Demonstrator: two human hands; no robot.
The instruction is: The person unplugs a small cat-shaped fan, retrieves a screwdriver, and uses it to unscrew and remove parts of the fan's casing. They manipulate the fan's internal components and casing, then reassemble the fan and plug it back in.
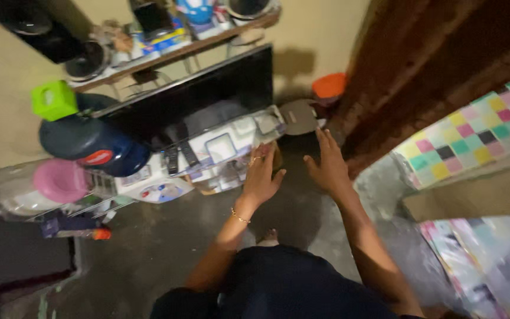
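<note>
Dark clothing (290,283) sat nearest the lens. Left hand (261,177), gold bracelet (240,216) at the wrist, fingers spread, empty, hovered just beside the wire rack (219,155) of white boxes. Right hand (327,165) was open too, fingers apart, over the grey floor (166,236). Black screen (208,94) leaned behind the rack; checkered cloth (473,133) lay well off right.

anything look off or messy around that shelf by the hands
Mostly clutter. The wire shelf is crammed with boxes and remotes. A flat screen leans on it. Both hands, left and right, hover open and empty. No spill visible.
</note>
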